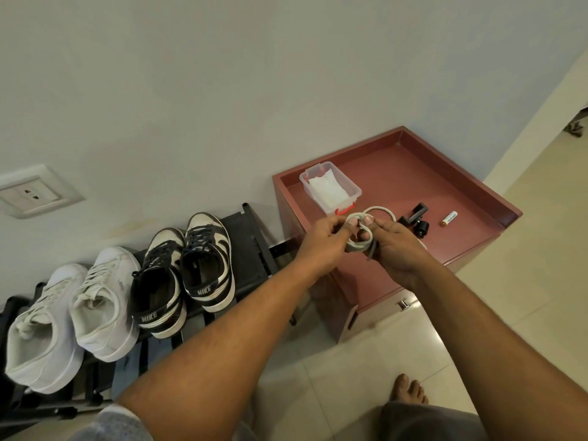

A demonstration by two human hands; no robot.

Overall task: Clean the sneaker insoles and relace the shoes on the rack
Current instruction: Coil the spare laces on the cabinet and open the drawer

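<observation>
Fingers (338, 223) of my left hand (323, 238) and right hand (397, 246) pinch one coiled white lace (356, 247) above the front of the red worktop (445, 186), both arms stretched forward. I count four shoes on the rack (251, 249): two white sneakers (105, 300), two black-and-white sneakers (206, 268).

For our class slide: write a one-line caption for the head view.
Left hand and right hand hold a coiled white lace over a reddish-brown cabinet top.

Bare forearms (222, 329), one bare foot (409, 389), grey cloth (429, 423) over the legs
</observation>
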